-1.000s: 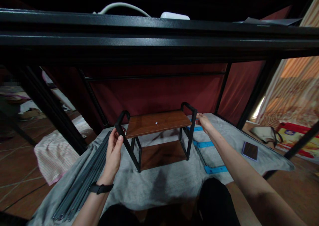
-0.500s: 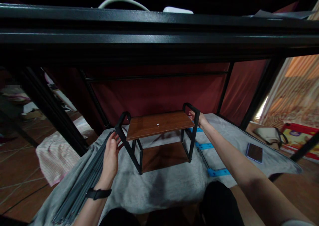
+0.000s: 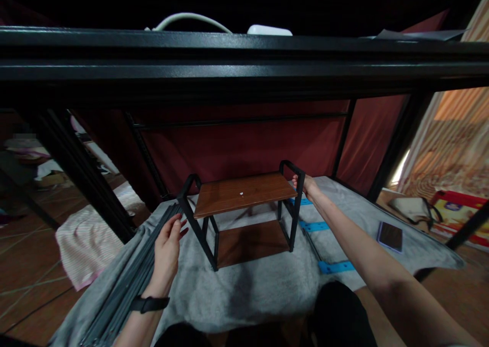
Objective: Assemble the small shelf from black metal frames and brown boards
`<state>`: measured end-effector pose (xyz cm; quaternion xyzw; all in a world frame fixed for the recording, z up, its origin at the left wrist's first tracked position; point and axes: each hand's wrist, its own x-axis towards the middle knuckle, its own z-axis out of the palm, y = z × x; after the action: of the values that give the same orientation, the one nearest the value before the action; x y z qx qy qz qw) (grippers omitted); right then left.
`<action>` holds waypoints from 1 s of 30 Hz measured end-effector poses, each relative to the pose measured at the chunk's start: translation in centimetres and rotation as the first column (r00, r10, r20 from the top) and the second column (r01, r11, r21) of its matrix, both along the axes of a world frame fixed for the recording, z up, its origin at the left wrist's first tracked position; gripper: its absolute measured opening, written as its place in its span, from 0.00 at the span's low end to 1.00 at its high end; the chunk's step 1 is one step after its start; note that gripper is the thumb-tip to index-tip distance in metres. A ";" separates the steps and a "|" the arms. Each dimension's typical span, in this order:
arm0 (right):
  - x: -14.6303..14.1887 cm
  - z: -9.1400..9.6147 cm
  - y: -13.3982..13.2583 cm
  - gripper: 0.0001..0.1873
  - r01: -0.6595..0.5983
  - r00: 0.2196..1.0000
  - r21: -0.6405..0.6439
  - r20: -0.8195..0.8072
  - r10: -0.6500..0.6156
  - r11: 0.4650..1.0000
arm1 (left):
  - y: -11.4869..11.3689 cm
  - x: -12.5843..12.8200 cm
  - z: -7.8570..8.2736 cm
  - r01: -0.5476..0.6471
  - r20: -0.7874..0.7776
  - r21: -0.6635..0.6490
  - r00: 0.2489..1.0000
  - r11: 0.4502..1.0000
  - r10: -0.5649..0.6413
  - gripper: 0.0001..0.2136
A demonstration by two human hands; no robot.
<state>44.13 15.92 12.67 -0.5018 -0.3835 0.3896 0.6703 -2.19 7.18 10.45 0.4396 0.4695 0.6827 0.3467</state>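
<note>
A small two-tier rack [image 3: 241, 194] with walnut boards and black metal side frames stands upright on a grey cloth [image 3: 263, 281]. My left hand [image 3: 168, 247] hovers just left of the rack's left frame [image 3: 191, 209], fingers stretched out and apart, holding nothing. It lies over a bundle of grey metal bars [image 3: 130, 281]. My right hand [image 3: 305, 186] reaches to the rack's right frame [image 3: 296, 199], its fingers curled round the upper bar. A black band sits on my left wrist.
A thick black beam [image 3: 244, 64] of a larger frame crosses overhead, with slanted black posts either side. Blue strips [image 3: 336, 266] and a phone [image 3: 390, 236] lie on the cloth at right. A pink-striped cloth [image 3: 82, 242] lies on the tiled floor at left.
My left hand has let go of the rack's left frame and dropped back, fingers open. My right hand has closed in on the right frame. The rack has stayed put.
</note>
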 end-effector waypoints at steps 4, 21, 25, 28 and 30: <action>-0.3 0.1 -0.5 0.05 -0.036 0.999 -0.015 -0.001 0.036 0.999 | 0.2 -0.4 0.0 0.022 0.001 0.016 1.000 1.000 -0.022 0.23; 0.9 -4.1 -9.2 0.16 -0.045 0.989 -0.077 -0.142 0.034 0.996 | -2.4 -2.0 -3.4 -0.130 -0.164 -0.090 0.980 0.987 0.114 0.25; 0.8 -9.4 -15.1 0.08 -0.007 0.963 -0.124 -0.267 -0.027 0.992 | -6.3 -1.8 -7.4 -0.152 -0.268 -0.130 0.957 0.980 0.114 0.25; -1.1 -13.7 -19.9 0.05 -0.019 0.951 -0.224 -0.305 -0.052 0.974 | -9.7 -0.4 -10.7 -0.055 -0.227 -0.230 0.974 0.972 0.001 0.23; -3.3 -16.0 -22.7 0.10 -0.066 0.949 -0.284 -0.313 -0.028 0.956 | -11.8 1.1 -12.7 0.030 -0.204 -0.297 0.974 0.954 -0.095 0.19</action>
<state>40.80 -6.81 -3.32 -0.5228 -0.2153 0.5232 0.6377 -1.05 -4.62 -2.26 0.4698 0.5859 0.5426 0.3763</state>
